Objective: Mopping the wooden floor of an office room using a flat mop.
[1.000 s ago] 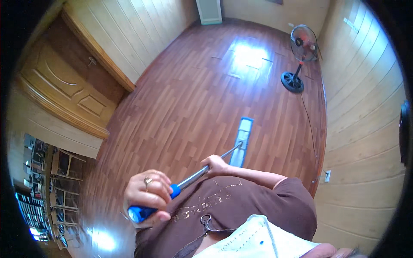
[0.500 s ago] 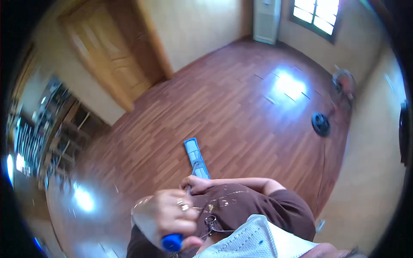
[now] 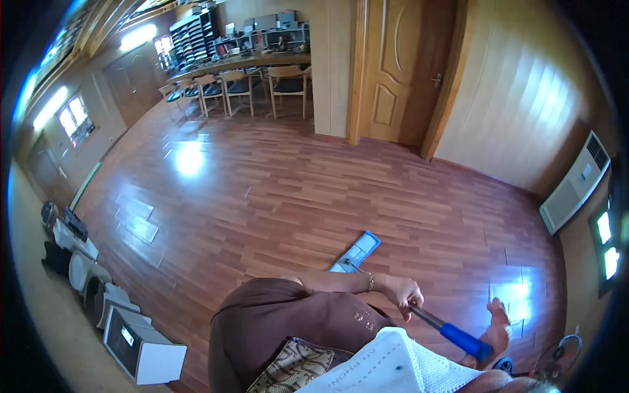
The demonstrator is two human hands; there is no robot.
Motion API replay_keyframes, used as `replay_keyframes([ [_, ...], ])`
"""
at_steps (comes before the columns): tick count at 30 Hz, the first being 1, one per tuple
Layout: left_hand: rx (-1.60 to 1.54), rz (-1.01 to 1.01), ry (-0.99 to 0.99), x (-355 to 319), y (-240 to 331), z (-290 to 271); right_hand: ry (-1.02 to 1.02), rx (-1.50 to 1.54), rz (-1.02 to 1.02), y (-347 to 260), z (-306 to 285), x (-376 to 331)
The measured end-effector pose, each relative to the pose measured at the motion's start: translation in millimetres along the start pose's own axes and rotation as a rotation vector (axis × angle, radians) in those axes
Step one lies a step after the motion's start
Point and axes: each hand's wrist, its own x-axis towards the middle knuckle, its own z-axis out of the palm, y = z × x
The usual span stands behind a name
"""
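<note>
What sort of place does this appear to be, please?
It looks like an office or meeting room: wooden chairs line a long, wooden-edged table, and a black multi-shelf rack stands near it.

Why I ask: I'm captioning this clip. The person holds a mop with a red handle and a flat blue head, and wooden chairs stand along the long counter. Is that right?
Not quite: the mop handle is blue, not red, as the head view shows. The flat head is blue, and wooden chairs stand along the long counter.
</note>
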Motion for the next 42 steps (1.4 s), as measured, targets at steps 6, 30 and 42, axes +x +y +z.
replay_keyframes([
  [6, 0.314, -0.198, 0.097, -58.7, -111.5, 36.2, -0.325, -0.329, -0.24, -34.3, 21.5, -4.7],
  [30, 0.448, -0.518, 1.16, -334.4, -79.8, 78.0, -0.459, 0.3, -0.299, 14.2, 242.5, 1.0],
  [42, 0.388, -1.109, 1.551, -471.0, -39.9, 205.0, -0.937, 1.063, 0.134, 41.1, 390.9, -22.9],
])
